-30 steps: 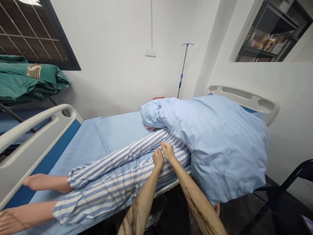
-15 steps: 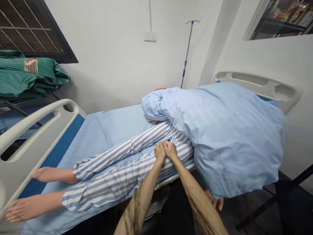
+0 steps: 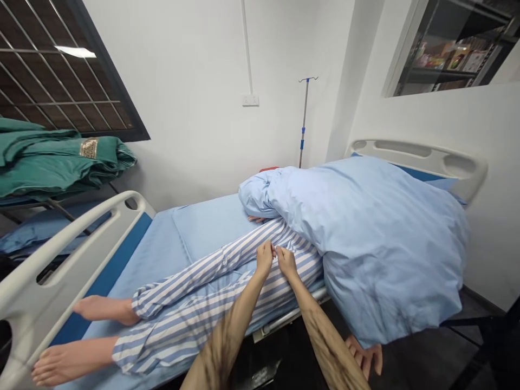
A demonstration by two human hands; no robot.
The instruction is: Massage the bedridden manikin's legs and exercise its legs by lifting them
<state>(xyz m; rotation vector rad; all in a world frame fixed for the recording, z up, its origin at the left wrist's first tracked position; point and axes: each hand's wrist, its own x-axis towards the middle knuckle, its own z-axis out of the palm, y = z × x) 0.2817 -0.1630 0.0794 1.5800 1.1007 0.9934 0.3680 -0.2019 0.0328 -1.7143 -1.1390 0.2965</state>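
Observation:
A figure in blue-and-white striped trousers (image 3: 211, 287) lies on a hospital bed, bare feet (image 3: 60, 357) toward the left footboard. A light blue duvet (image 3: 365, 238) is folded up over its upper body. My left hand (image 3: 265, 258) and my right hand (image 3: 286, 261) rest side by side on the near thigh, fingers curled and pinching the striped cloth. One of the figure's hands (image 3: 365, 357) hangs below the duvet at the bed's near edge.
White footboard (image 3: 69, 244) at left, white headboard (image 3: 422, 160) at right against the wall. An IV pole (image 3: 304, 122) stands behind the bed. Green folded cloths (image 3: 60, 162) lie on a rack at left. A dark chair frame (image 3: 487, 325) stands at lower right.
My hands have stayed together on the thigh and shifted slightly up the leg. The camera has tilted and moved a little; the figure's hanging hand shows more.

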